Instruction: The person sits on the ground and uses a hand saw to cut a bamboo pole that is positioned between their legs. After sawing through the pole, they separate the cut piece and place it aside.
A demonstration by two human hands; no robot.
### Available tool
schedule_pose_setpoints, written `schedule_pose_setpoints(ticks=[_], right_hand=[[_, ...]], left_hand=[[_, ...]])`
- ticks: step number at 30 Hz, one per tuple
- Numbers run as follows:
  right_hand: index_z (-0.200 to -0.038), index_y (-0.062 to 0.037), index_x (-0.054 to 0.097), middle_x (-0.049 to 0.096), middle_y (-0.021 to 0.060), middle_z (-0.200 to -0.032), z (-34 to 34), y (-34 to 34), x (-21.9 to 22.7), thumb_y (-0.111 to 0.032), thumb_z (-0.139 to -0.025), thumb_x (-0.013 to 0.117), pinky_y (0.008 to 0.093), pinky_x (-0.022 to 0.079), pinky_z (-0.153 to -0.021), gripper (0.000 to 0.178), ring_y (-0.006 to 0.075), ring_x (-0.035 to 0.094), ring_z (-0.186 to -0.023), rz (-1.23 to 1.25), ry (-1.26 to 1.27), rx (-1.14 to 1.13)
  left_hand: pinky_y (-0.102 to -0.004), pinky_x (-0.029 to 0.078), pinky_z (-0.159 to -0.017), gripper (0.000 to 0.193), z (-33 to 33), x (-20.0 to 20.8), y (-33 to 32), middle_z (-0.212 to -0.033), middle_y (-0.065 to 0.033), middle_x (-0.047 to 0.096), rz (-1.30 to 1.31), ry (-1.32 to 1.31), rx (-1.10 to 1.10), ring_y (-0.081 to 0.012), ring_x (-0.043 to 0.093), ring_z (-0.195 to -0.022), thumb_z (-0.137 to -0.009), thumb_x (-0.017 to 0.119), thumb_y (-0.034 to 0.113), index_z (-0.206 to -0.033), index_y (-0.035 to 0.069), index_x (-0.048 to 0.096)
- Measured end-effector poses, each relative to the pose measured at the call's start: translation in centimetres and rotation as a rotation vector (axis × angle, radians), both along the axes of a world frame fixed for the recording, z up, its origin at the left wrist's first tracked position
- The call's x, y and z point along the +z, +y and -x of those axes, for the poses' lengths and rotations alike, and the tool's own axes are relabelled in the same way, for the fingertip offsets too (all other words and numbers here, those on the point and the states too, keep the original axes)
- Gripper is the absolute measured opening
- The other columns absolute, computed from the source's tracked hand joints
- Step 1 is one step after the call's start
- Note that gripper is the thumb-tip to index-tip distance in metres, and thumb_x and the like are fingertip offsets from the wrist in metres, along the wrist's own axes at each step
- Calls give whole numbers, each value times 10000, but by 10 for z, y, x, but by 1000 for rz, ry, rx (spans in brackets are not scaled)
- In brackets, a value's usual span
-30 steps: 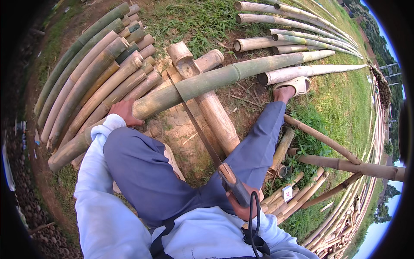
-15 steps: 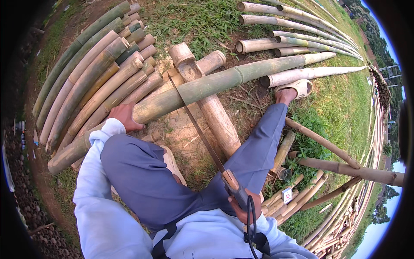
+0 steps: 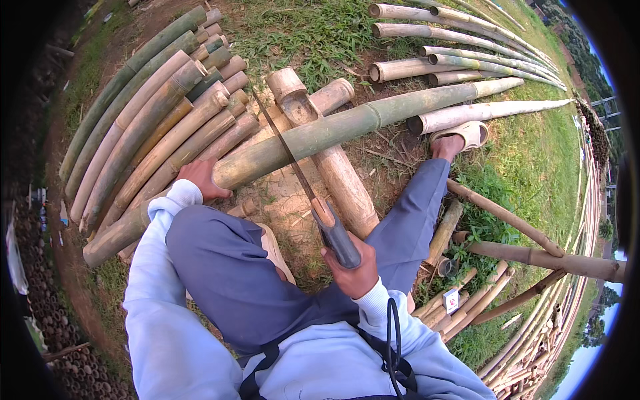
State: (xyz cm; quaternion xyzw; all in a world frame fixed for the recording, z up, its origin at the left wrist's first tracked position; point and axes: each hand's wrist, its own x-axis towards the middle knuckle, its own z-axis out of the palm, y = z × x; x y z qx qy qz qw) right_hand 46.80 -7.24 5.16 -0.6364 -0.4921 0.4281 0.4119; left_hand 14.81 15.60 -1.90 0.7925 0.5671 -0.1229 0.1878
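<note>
A thick greenish bamboo pole [image 3: 340, 130] runs slantwise in front of me, its near end at the lower left and its thin end at the upper right. My left hand [image 3: 199, 179] is closed over it at the left, thumb toward me. In my right hand [image 3: 357, 275] is a handsaw [image 3: 339, 235], gripped by its dark handle. The long narrow blade lies across the pole, right of my left hand, its tip pointing to the far left. Beneath the pole is a notched bamboo support [image 3: 343, 187]. How deep the blade sits cannot be made out.
Cut bamboo lengths [image 3: 143, 127] lie stacked at the left. Long poles [image 3: 467, 37] spread over the grass at the far right. A bamboo frame [image 3: 510, 223] stands beside my right leg, near short canes holding a small white box [image 3: 451, 300].
My right hand has pushed the saw away from me, toward the far left, so its handle is nearer the pole. The left hand keeps its hold. The view has shifted slightly.
</note>
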Motion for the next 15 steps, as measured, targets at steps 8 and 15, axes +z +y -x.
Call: schedule_pose_setpoints(ticks=[8, 15], right_hand=[[-985, -2, 682, 648, 108, -703, -45, -75, 23, -32, -840, 737, 300, 501, -608, 158, 182, 657, -610, 137, -82, 69], [-1009, 36, 653, 604, 62, -755, 7, 60, -45, -59, -876, 734, 297, 478, -672, 183, 103, 541, -727, -4, -46, 29]], left_hand=[[-509, 489, -980, 957, 1, 4, 0, -1137, -286, 669, 42, 42, 24, -441, 637, -1103, -588, 843, 538, -1301, -36, 565], [-492, 505, -965, 969, -7, 8, 4, -1102, -287, 690, 18, -10, -4, -439, 653, -1083, -568, 843, 549, -1309, -22, 593]])
